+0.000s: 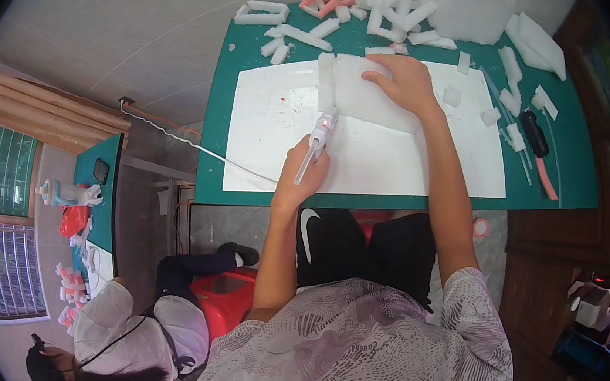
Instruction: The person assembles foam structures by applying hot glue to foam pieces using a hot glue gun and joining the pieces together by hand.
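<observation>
My left hand (pixel 303 169) is closed round a white hot glue gun (pixel 324 128) with a clear glue stick (pixel 306 162) sticking out of its back. The gun's nose points away from me, at the near end of a narrow white foam strip (pixel 326 77). This strip lies along the left edge of a white foam sheet (pixel 363 101). On the sheet's far right part is my right hand (pixel 404 82), fingers bent over the far edge and thumb on top. Beneath it all is a white board (pixel 265 142).
Foam strips (pixel 302 37) and joined foam frames (pixel 398 11) crowd the green table's (pixel 212 151) far side. A black-and-pink tool (pixel 536 144) lies at right among clear sticks and foam scraps. A white cable (pixel 226 158) runs in from the left. Another person (pixel 149 330) sits at lower left.
</observation>
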`<state>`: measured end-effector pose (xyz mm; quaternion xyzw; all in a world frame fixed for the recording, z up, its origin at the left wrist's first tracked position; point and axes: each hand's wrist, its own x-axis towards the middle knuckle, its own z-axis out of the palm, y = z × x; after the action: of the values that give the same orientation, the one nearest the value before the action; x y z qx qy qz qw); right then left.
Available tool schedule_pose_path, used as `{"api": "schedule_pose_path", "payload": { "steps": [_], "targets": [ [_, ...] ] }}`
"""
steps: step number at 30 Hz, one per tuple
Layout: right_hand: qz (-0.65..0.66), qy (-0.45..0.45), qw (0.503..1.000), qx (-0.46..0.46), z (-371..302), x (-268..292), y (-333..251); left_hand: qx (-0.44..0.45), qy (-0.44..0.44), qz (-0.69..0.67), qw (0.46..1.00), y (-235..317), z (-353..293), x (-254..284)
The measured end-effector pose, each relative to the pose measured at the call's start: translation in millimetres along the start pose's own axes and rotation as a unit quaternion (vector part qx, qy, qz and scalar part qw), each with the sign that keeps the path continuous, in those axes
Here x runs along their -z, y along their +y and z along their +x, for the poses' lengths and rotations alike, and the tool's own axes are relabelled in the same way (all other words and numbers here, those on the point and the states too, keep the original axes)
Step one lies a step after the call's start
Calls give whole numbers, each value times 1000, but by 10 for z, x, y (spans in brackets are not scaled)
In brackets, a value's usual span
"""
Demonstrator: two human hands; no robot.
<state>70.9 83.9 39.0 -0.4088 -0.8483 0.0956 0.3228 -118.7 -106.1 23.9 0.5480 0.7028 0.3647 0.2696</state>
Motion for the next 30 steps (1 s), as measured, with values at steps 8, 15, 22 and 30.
{"api": "schedule_pose_path", "payload": {
  "steps": [8,15,22,30],
  "targets": [
    [-9,1,1000,1,0,11,-14,0,-3,7,1000,12,0,6],
    [-11,-1,1000,-4,-3,13,-29,20,-8,1,1000,37,-11,20],
    [-5,-3,1000,-10,-11,27,-19,-2,-3,13,1000,-14,5,-16],
    [10,2,1000,12,20,18,-13,14,-17,35,999,-100,16,-36]
  ]
}}
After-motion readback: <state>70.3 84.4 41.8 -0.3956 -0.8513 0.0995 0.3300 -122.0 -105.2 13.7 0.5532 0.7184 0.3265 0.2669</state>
